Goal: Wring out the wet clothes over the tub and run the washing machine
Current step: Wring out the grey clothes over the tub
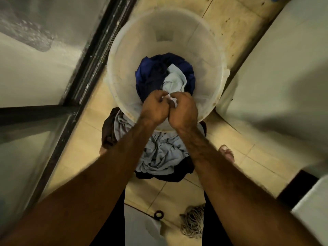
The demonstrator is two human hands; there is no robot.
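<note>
L hand (154,108) clenched on pale cloth (174,80), knuckles touching R hand (183,108), also clenched on same cloth. Both fists over near rim of tub (122,55). Cloth runs away from fists, down onto blue clothes (147,71) in tub; twist axis prob. along that line. Gripped end hidden btwn fists. Pile (159,157) on floor under forearms, partly covered. Washer: can't identify.
</note>
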